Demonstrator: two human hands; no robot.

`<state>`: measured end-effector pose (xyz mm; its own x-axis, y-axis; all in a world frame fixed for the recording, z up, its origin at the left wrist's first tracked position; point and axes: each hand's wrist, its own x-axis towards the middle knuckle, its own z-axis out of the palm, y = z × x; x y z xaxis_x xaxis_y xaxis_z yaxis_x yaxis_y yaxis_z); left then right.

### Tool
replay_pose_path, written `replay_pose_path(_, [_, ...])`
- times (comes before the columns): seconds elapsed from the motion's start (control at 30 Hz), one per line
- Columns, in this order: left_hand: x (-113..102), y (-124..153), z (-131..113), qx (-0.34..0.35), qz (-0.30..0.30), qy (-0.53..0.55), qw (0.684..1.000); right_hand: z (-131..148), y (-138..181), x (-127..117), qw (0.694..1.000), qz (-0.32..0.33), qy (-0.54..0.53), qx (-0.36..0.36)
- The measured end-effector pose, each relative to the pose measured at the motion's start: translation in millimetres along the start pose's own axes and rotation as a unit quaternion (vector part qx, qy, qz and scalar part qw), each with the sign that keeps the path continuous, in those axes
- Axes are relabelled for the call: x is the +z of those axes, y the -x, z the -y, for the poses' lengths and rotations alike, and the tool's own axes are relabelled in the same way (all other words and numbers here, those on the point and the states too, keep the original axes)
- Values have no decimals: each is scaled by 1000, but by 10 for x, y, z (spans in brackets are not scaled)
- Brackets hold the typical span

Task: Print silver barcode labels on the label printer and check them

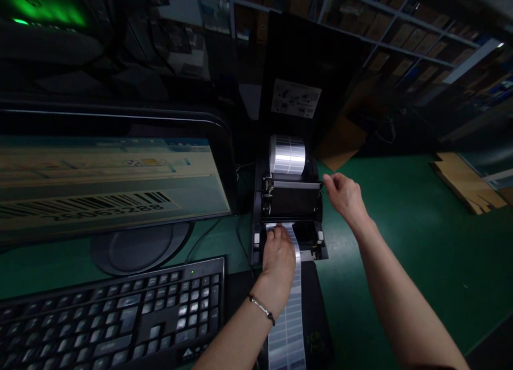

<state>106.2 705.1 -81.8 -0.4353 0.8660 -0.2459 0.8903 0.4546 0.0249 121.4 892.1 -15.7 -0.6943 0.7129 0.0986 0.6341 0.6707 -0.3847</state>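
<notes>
Left hand (279,255) in the head view lies palm down with bent fingers on the label strip (286,332), at the front of the opened label printer (258,201); whether it pinches the strip or only presses it cannot be told. Right hand (344,196) is loosely curled, thumb and forefinger close together beside the printer's right side, near the end of the dark roller unit (294,199); contact is unclear, and nothing is visible in its grasp.

Behind that unit, the label roll (287,156) sits at the back of the printer, whose lid (308,54) stands raised. The strip emerges at the printer's front and runs toward the person. Left of the printer are the monitor (120,177) and keyboard (164,306).

This looks like the threading or aligning step. The next move probably calls for keeping the strip flat and straight while the right hand works the printer's side.
</notes>
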Motion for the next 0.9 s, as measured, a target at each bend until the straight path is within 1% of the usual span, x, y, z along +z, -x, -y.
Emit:
replay_pose_path(0.07, [-5, 3, 1, -2, -4, -1, 1000, 22, -237, 48, 1000, 28, 1, -5])
replay_pose_path(0.13, [-9, 8, 0, -5, -9, -1, 1000, 30, -372, 80, 998, 54, -11, -8])
replay_pose_path(0.27, [-2, 14, -10, -11, -17, 2, 1000, 30, -462, 92, 996, 82, -34, -12])
replay_pose_path(0.4, [8, 13, -16, -12, -19, 8, 1000, 31, -479, 66, 997, 71, -43, -7])
replay_pose_path(0.47, [7, 11, -17, -11, -18, 9, 1000, 40, -405, 29, 998, 49, -43, 3])
replay_pose_path(0.5, [5, 9, -18, -11, -17, 9, 1000, 46, -327, 6, 999, 27, -42, 8])
replay_pose_path(0.6, [-4, 1, -22, -15, -11, 8, 1000, 57, 73, -41, 996, -69, -51, 19])
replay_pose_path(0.63, [-6, -1, -24, -16, -10, 8, 1000, 50, 231, -39, 994, -87, -60, 24])
replay_pose_path(0.7, [-8, -5, -27, -17, -7, 7, 1000, 13, 490, -6, 994, -72, -65, 44])
replay_pose_path(0.73, [-7, -6, -28, -18, -7, 7, 1000, -15, 562, 19, 994, -65, -70, 50])
replay_pose_path(0.8, [-1, -4, -29, -20, -8, 5, 1000, -69, 555, 66, 994, -63, -74, 55])
replay_pose_path(0.9, [8, 3, -28, -19, -9, 4, 1000, -96, 238, 97, 995, -60, -62, 49])
